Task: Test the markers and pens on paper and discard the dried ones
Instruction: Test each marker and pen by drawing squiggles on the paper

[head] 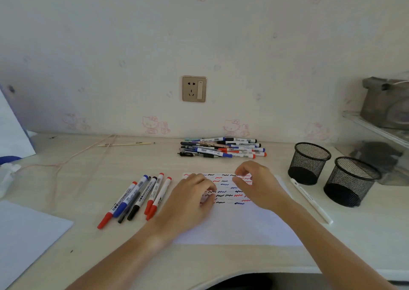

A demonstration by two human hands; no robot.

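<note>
1. The test paper (239, 223) lies just below the centre of the frame. Its upper half is covered in rows of short red, blue and black squiggles, so I judge that much of the testing has been done on it already. The lower half is bare, leaving room for more strokes.

2. My left hand (190, 201) rests palm-down on the sheet's left part, fingers loosely curled over the squiggles, and I take it to be steadying the page. I see nothing held in it.

3. My right hand (256, 183) hovers over the sheet's upper right. The thumb and forefinger are bent toward each other as if pinching, but I cannot tell whether anything small sits between them.

4. Left of the paper, a fanned row of markers (137, 199) lies capped, in red, blue and black. Being set apart there, I judge them a sorted group, though which verdict they got I cannot say.

5. At the upper middle of the desk, by the wall, a heap of pens and markers (223, 149) lies stacked sideways, probably the supply waiting its turn.

6. To the right of the sheet a single white pen (312, 200) lies diagonally, near two black mesh cups (332, 172) that look empty. They are likely meant to receive the sorted pens.

7. A wall socket (194, 88) sits above the heap.
</note>
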